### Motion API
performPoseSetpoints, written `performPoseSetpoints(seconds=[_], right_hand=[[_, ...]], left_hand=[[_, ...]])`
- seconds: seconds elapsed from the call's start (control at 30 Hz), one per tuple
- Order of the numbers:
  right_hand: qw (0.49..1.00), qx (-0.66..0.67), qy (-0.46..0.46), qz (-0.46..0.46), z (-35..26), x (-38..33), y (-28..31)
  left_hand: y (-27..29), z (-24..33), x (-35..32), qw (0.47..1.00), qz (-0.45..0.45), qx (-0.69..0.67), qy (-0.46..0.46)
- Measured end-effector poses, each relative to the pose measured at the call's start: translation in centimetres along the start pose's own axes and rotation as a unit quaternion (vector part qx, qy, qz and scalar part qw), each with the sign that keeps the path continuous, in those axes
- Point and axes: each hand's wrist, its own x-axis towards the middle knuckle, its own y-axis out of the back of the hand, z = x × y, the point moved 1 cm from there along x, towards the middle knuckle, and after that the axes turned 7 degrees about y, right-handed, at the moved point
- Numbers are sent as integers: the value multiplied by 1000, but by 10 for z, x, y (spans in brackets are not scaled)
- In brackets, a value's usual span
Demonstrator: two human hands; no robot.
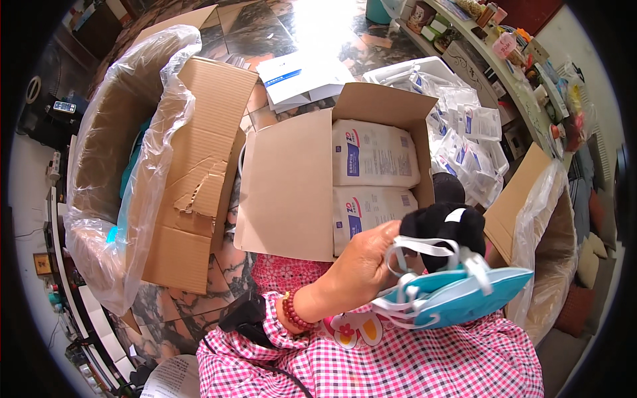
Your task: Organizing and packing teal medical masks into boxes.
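Observation:
My left hand (pixel 373 257), with a dark red bead bracelet at the wrist, is closed on turquoise face masks (pixel 472 298) with white straps. The masks are held low, in front of my lap, and some straps loop over the fingers. Just above the masks is a black, glove-like shape (pixel 441 229) with a small white patch. It seems to be my gloved right hand, close against the masks and straps; its fingers do not show clearly. Beyond my hands stands an open cardboard box (pixel 286 189) holding white printed packs (pixel 375 154) in two stacks.
At left is a large carton (pixel 192 179) lined with clear plastic (pixel 96 259); another lined carton (pixel 521 199) stands at right. A white bin (pixel 434 66) is heaped with small packets (pixel 464 156). White printed sheets (pixel 302 76) lie beyond the box. A crowded shelf (pixel 524 79) runs along the right.

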Motion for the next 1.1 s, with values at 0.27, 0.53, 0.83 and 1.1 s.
performPoseSetpoints(seconds=[0.27,0.53,0.83,1.1], right_hand=[[985,-15,-60,-162,-31,-42,15],[990,-38,-105,-91,-27,-39,11],[993,-79,-77,-52,-47,-46,36],[985,-107,-79,109,-7,7,6]], left_hand=[[10,22,-53,971,-215,87,55],[45,58,-86,946,-284,138,72],[157,24,-149,933,142,-47,328],[164,-91,-166,770,303,-550,111]])
